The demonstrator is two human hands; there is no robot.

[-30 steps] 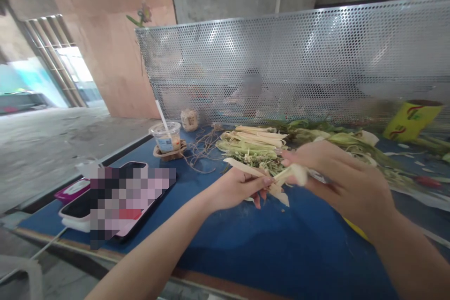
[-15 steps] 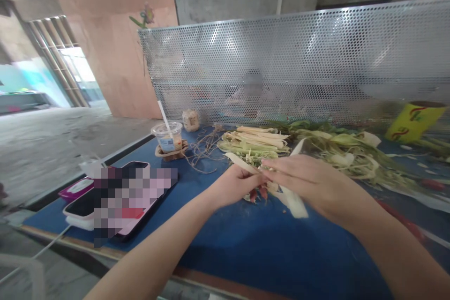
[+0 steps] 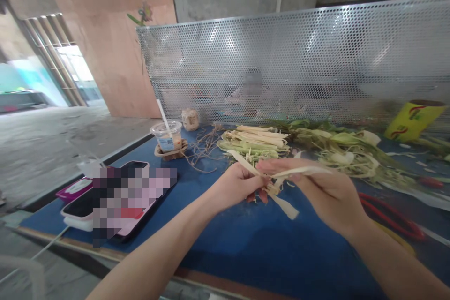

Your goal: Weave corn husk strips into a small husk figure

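Observation:
My left hand is closed in a pinch on pale corn husk strips that cross one another. One husk strip sticks out up and left of its fingertips, another dangling strip points down and right. My right hand holds a further strip pulled out to the right, thumb and fingers closed along it. Beneath the left fingers show small reddish bits. Just beyond both hands lies a stack of husk strips.
A blue table carries a lidded cup with straw, tangled twine, phones and a tablet-like device at left. Loose green husks, a yellow roll and a red loop-handled tool lie right. A perforated metal panel stands behind.
My right hand has turned and closed from a flatter pose, and now holds a strip out to the right. The left hand keeps its pinch in nearly the same place.

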